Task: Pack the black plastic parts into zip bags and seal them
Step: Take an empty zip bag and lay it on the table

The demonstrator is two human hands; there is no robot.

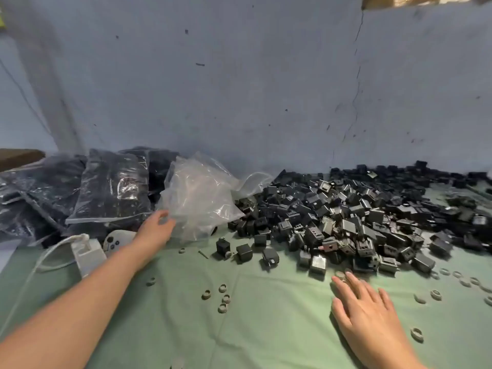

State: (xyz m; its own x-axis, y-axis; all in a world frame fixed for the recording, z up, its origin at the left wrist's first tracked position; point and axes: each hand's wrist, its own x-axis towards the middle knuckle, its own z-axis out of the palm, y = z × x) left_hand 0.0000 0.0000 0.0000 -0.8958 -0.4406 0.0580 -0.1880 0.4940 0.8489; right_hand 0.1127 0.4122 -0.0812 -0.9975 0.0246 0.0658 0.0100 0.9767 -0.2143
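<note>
- The left hand (157, 227) reaches the near-left edge of the heap of empty zip bags (198, 195), at the far middle of the worktop (266, 328). Its fingers are bent against the plastic, but I cannot tell if they pinch a bag or only touch it.
- The right hand (364, 312) lies flat on the green worktop, fingers straight and spread, holding nothing. It is just in front of the big pile of black plastic parts (359, 217), which fills the right half up to the wall.
- The empty bags are thin and crumpled together, so one pull probably brings several at once, or the film slips out of the fingers.
- The heap of bags touches the left edge of the pile, so dragging a bag out can knock parts loose toward the few single ones (243, 251) in the middle.
- Small rings (222, 288) and a screw (203, 253) lie close to the parts; a careless scoop may carry them into a bag.
- The filled bags (114, 187) at the far left lean on each other and may slide if the left arm brushes them.
- No brand, label or text is readable. The white round object (117, 239) beside the left wrist has dark marks, too small to read.
</note>
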